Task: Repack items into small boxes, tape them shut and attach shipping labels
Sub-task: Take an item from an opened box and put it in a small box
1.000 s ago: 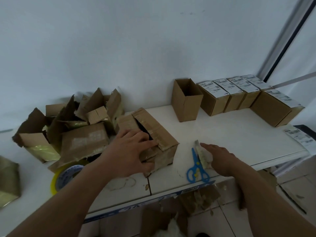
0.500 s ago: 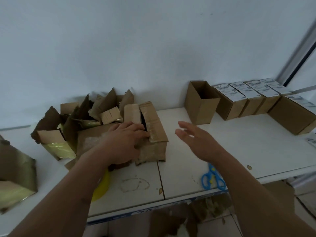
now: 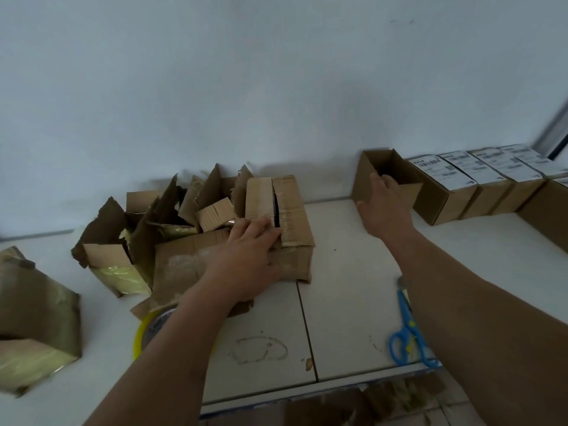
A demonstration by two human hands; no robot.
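Left hand [image 3: 250, 259] flat, fingers straight, on taped carton [image 3: 290, 216] mid-table; right hand [image 3: 384, 207] grips open small box [image 3: 373, 176] at back edge.

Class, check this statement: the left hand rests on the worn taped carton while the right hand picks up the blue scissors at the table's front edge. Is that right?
Not quite. The head view shows the right hand reaching to the open empty box by the wall, its fingers at the rim, not picking up the blue scissors, which lie untouched at the front edge. The left hand does rest on the worn taped carton.
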